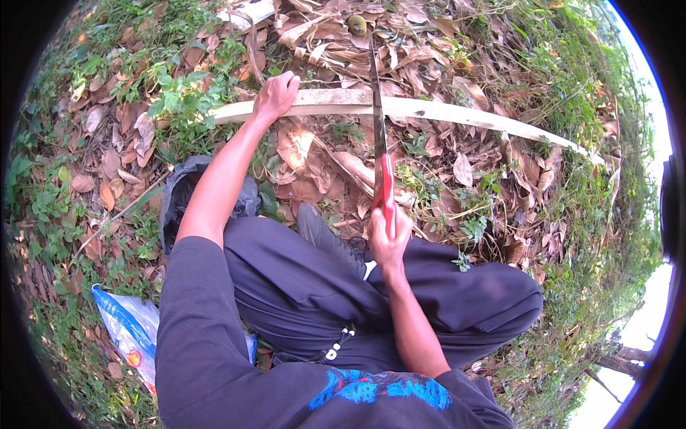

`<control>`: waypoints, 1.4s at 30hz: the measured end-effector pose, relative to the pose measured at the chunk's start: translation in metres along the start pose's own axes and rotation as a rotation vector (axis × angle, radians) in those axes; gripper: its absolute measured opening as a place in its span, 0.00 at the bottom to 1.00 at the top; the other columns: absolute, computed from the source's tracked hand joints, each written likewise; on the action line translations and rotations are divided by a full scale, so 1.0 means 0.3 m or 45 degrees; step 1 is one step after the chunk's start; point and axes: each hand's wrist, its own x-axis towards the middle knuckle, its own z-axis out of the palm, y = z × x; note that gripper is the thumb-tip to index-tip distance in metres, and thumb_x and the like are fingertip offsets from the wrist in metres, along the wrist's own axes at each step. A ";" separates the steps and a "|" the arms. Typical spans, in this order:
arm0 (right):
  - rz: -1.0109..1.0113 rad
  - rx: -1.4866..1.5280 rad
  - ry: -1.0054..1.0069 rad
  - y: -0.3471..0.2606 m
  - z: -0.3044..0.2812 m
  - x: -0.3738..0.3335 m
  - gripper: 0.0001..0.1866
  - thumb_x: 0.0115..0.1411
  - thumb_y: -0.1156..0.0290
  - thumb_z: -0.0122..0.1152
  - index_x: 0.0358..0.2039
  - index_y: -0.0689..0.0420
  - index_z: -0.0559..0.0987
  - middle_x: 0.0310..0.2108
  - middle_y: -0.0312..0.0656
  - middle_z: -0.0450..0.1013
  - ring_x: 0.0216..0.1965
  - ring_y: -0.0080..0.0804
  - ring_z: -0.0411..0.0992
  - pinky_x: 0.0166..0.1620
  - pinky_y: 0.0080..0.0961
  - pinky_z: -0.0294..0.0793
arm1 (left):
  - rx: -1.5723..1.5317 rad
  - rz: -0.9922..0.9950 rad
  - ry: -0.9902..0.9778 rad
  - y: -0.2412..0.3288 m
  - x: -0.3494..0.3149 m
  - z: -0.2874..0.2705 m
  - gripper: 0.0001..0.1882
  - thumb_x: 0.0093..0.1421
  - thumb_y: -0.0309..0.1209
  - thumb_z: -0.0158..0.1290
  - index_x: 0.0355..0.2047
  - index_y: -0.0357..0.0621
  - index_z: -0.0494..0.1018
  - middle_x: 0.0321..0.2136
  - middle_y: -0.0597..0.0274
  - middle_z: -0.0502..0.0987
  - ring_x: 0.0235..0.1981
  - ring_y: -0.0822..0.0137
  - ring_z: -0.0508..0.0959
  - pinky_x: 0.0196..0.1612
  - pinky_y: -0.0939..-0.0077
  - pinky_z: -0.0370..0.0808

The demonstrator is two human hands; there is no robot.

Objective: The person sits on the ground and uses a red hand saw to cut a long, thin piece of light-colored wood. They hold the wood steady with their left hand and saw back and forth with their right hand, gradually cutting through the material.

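Observation:
A long, pale wooden strip point(486, 120) lies crosswise on the ground in front of me, its length bowed by the lens. My left hand point(277, 96) is closed over the strip toward its left end, pressing from above. In my right hand point(390, 242) is the red handle of a handsaw point(379, 107), fingers wrapped round it. The saw's narrow dark blade points away from me and crosses the strip to the right of my left hand. How deep its teeth sit in the wood, if at all, cannot be made out.
Dry leaves point(463, 170) and low green plants point(179, 93) cover the ground. By my left arm sits a black plastic bag point(187, 189); a blue-and-clear plastic bag point(128, 322) lies nearer. A round greenish-brown fruit-like object point(356, 26) rests beyond the blade tip. My crossed legs point(300, 268) are close below.

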 end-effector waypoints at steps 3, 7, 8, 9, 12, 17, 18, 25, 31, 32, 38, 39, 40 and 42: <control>0.141 0.190 -0.042 -0.069 -0.052 -0.204 0.04 0.62 0.79 0.52 0.33 0.66 0.73 0.15 0.30 0.64 0.16 0.14 0.61 0.21 0.17 0.60 | -0.027 -0.014 -0.023 0.020 -0.005 0.002 0.18 0.68 0.42 0.43 0.33 0.40 0.73 0.29 0.37 0.78 0.35 0.36 0.78 0.38 0.45 0.74; 0.157 0.186 -0.054 -0.060 -0.070 -0.211 0.06 0.62 0.78 0.51 0.35 0.67 0.75 0.14 0.30 0.64 0.16 0.14 0.61 0.21 0.17 0.60 | -0.034 -0.013 -0.007 0.027 -0.003 0.003 0.18 0.68 0.42 0.43 0.33 0.40 0.73 0.29 0.37 0.78 0.34 0.35 0.78 0.38 0.44 0.73; 0.184 0.178 -0.002 -0.080 -0.038 -0.161 0.05 0.62 0.78 0.52 0.33 0.66 0.74 0.14 0.29 0.63 0.16 0.13 0.60 0.21 0.17 0.59 | -0.042 0.025 0.012 0.018 -0.006 -0.002 0.17 0.67 0.41 0.43 0.33 0.40 0.72 0.29 0.37 0.78 0.34 0.35 0.78 0.37 0.44 0.73; 0.130 0.154 0.014 -0.045 -0.017 -0.109 0.05 0.63 0.77 0.54 0.31 0.65 0.74 0.14 0.28 0.62 0.16 0.12 0.58 0.20 0.19 0.57 | -0.023 0.017 0.007 0.018 -0.008 -0.002 0.17 0.67 0.40 0.43 0.33 0.40 0.72 0.29 0.37 0.78 0.34 0.35 0.78 0.37 0.44 0.73; -0.090 -0.073 0.074 -0.052 0.061 0.109 0.10 0.62 0.77 0.56 0.23 0.61 0.70 0.14 0.28 0.60 0.16 0.14 0.56 0.18 0.23 0.53 | 0.008 0.031 0.013 0.032 -0.003 -0.008 0.16 0.67 0.39 0.43 0.31 0.39 0.71 0.28 0.37 0.77 0.33 0.35 0.78 0.37 0.44 0.73; -0.086 -0.032 0.092 -0.038 0.086 0.234 0.10 0.61 0.77 0.57 0.23 0.62 0.70 0.14 0.32 0.62 0.17 0.18 0.58 0.21 0.24 0.57 | -0.031 0.110 0.049 0.032 -0.004 0.004 0.16 0.68 0.39 0.43 0.31 0.39 0.71 0.27 0.37 0.77 0.31 0.35 0.78 0.35 0.44 0.73; -0.094 -0.053 0.085 -0.045 0.076 0.208 0.10 0.62 0.77 0.56 0.23 0.62 0.70 0.14 0.32 0.62 0.17 0.18 0.59 0.21 0.24 0.57 | -0.021 0.090 0.047 0.030 -0.004 0.003 0.16 0.68 0.39 0.43 0.31 0.39 0.71 0.26 0.37 0.77 0.31 0.35 0.78 0.35 0.45 0.73; 0.016 -0.012 -0.039 -0.009 -0.031 -0.283 0.02 0.61 0.80 0.53 0.30 0.65 0.73 0.13 0.31 0.65 0.14 0.17 0.64 0.19 0.21 0.62 | -0.039 0.061 0.020 0.031 -0.014 -0.004 0.16 0.68 0.39 0.43 0.32 0.38 0.72 0.27 0.39 0.78 0.31 0.38 0.79 0.36 0.47 0.74; 0.037 0.042 -0.024 0.002 0.019 -0.149 0.09 0.69 0.75 0.51 0.30 0.63 0.73 0.13 0.32 0.67 0.15 0.18 0.66 0.22 0.19 0.67 | -0.035 0.033 0.002 0.033 -0.012 -0.011 0.16 0.67 0.40 0.43 0.33 0.39 0.72 0.29 0.36 0.78 0.33 0.36 0.79 0.38 0.46 0.75; 0.057 0.084 -0.014 0.002 0.037 -0.109 0.09 0.69 0.74 0.53 0.29 0.62 0.73 0.13 0.32 0.66 0.15 0.18 0.65 0.21 0.19 0.66 | -0.036 0.053 0.020 0.034 -0.009 -0.011 0.16 0.67 0.40 0.43 0.33 0.39 0.72 0.29 0.36 0.78 0.33 0.36 0.79 0.38 0.46 0.75; 0.006 -0.047 0.011 0.017 0.077 -0.029 0.13 0.65 0.74 0.59 0.24 0.60 0.70 0.12 0.32 0.62 0.13 0.18 0.59 0.19 0.24 0.58 | -0.089 -0.025 -0.071 0.036 0.001 -0.018 0.16 0.67 0.40 0.43 0.33 0.39 0.72 0.29 0.37 0.78 0.34 0.35 0.79 0.38 0.45 0.74; 0.007 -0.063 0.033 0.012 0.077 -0.034 0.13 0.64 0.74 0.60 0.23 0.60 0.70 0.11 0.34 0.62 0.12 0.20 0.59 0.18 0.25 0.58 | -0.078 -0.011 -0.054 0.038 -0.004 -0.014 0.16 0.67 0.40 0.44 0.33 0.39 0.72 0.29 0.36 0.78 0.34 0.35 0.78 0.38 0.45 0.74; 0.037 -0.034 0.031 0.009 0.064 -0.058 0.12 0.64 0.75 0.59 0.24 0.61 0.70 0.11 0.34 0.62 0.12 0.20 0.59 0.18 0.25 0.58 | -0.068 0.004 -0.038 0.041 -0.013 -0.009 0.16 0.67 0.39 0.44 0.33 0.39 0.72 0.29 0.36 0.78 0.34 0.35 0.78 0.38 0.45 0.74; 0.081 0.031 0.015 -0.005 0.014 -0.141 0.12 0.64 0.75 0.59 0.24 0.61 0.70 0.11 0.34 0.62 0.11 0.20 0.60 0.18 0.26 0.58 | -0.038 0.025 -0.026 0.033 -0.010 -0.013 0.16 0.67 0.39 0.44 0.33 0.39 0.72 0.29 0.36 0.78 0.34 0.34 0.78 0.37 0.44 0.73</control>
